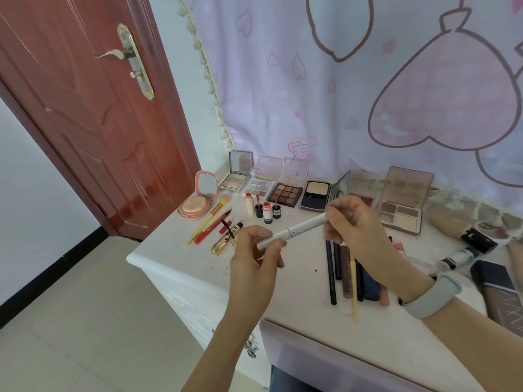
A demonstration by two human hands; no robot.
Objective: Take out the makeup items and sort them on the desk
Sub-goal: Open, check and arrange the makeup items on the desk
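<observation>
head view: the left hand (254,250) and right hand (349,222) each pinch an end of a white cosmetic pen (293,229) above the surface (297,275); open palettes (288,193) line the back, lip tints (266,210) and brushes (209,222) sit left, pencils (343,274) lie grouped; sorting looks mostly done, though loose items (464,254) remain at the right.

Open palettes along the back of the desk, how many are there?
6: highlighter palette, pastel palette, brown palette, powder compact, red palette partly behind the right hand, neutral palette.
</observation>
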